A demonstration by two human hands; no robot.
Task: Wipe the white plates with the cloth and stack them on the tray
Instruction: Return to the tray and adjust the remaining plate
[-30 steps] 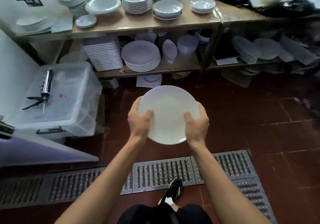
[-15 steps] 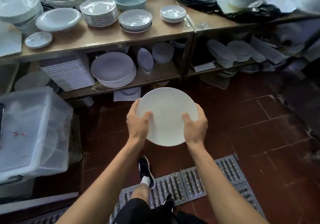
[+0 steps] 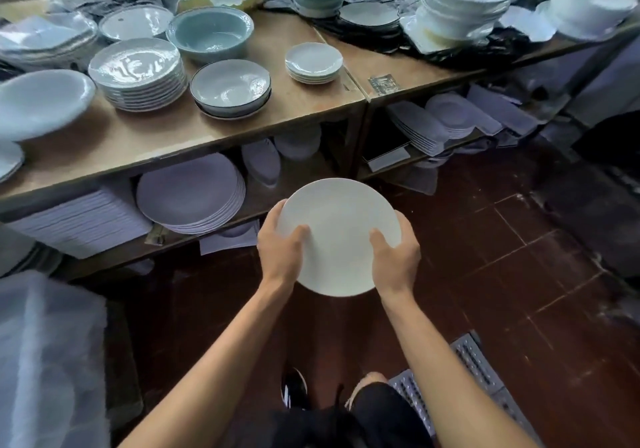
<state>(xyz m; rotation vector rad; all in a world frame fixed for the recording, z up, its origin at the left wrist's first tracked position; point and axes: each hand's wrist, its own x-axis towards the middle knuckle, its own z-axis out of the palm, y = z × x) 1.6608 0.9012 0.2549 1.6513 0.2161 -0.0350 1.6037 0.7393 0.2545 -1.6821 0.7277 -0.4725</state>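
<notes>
Gripping white plate (image 3: 341, 226) rims, both hands (image 3: 282, 250), above tiled floor (image 3: 502, 274)

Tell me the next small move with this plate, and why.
Probably carry the white plate forward toward the wooden table and find the cloth: both the left hand and right hand grip its rim, so neither can wipe, and no cloth or tray is in view.

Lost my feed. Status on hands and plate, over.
Left hand and right hand each have a grip on the white plate, thumbs on top. Plate held over the floor, facing the wooden shelf. No cloth or tray in view.
</notes>
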